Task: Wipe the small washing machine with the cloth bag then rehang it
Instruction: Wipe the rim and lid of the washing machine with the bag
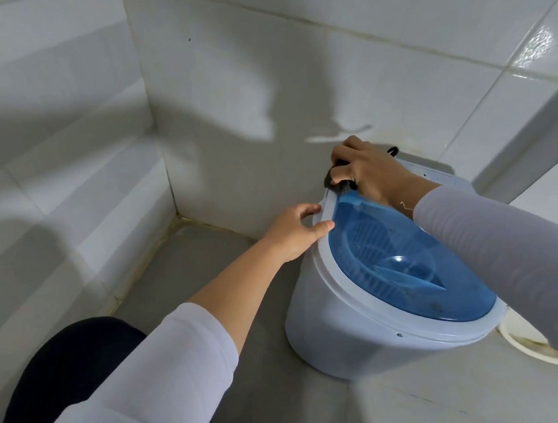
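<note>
A small white washing machine [330,323] with a clear blue lid [414,266] stands on the grey floor against the tiled wall. My right hand [369,170] presses a bunched dark cloth bag [338,184] onto the machine's far rim, beside the lid's top edge. Most of the bag is hidden under the fingers; a dark loop of it [392,151] sticks out behind the hand. My left hand [295,232] grips the machine's left rim, thumb on top and fingers curled over the edge.
White tiled walls meet in a corner [176,215] to the left of the machine. A white ledge or frame [538,135] runs diagonally on the right. A round white floor fitting [525,340] lies behind the machine. My dark-clad knee [63,371] is at bottom left.
</note>
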